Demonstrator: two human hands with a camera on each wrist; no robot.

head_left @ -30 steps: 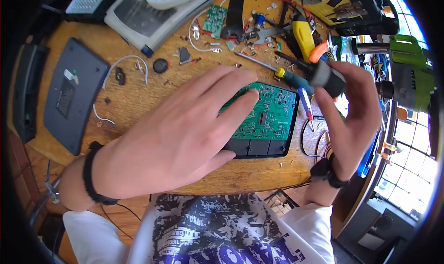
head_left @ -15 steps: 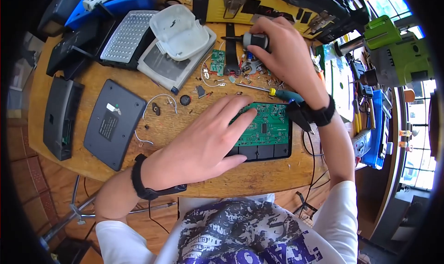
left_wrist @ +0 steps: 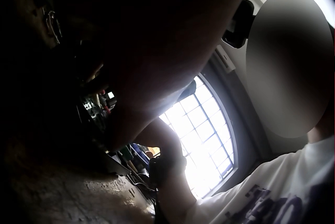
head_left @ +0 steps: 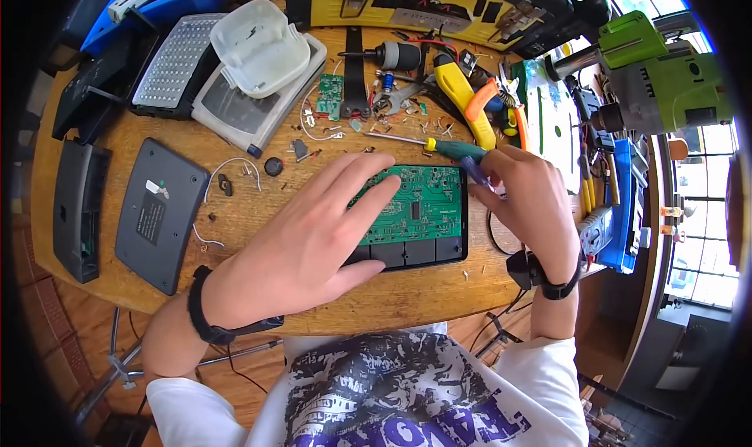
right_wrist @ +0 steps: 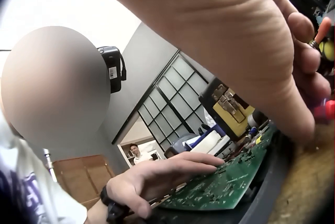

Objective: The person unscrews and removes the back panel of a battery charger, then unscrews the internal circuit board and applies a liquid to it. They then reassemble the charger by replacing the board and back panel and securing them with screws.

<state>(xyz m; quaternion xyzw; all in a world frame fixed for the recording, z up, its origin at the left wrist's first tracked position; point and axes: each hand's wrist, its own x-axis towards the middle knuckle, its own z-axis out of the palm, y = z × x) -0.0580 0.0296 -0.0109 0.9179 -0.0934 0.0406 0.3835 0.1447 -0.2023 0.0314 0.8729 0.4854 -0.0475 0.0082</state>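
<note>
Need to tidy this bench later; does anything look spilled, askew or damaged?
Yes: loose scraps litter the bench, looking unswept, and the open white box sits askew atop the grey case, out of line with its edges. Nothing looks plainly broken. The board under the left hand seems straight in its black shell.

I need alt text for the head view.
A person's left-hand grip lies over a green circuit board in a black casing, while the right-hand grip pinches a bluish-purple handle beside it. A green-handled screwdriver and a wrench lie beyond on the wooden table.
</note>
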